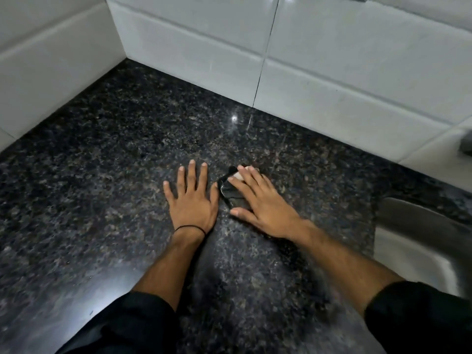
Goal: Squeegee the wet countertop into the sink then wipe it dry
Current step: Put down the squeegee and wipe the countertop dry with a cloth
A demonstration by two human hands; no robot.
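Observation:
The dark speckled granite countertop [122, 154] fills most of the view. My left hand [190, 198] lies flat on it, palm down, fingers spread, holding nothing; a thin black band circles its wrist. Just to the right, my right hand [263, 200] presses flat on a small dark cloth [229, 191] with a pale patch showing near the fingertips. Most of the cloth is hidden under the palm. The steel sink [419, 241] sits at the right edge, its basin partly in view.
White tiled walls [332, 72] meet in a corner behind the counter, at the back and left. A grey object [466, 143] shows at the far right edge by the wall. Bright light glares off the counter near my left sleeve.

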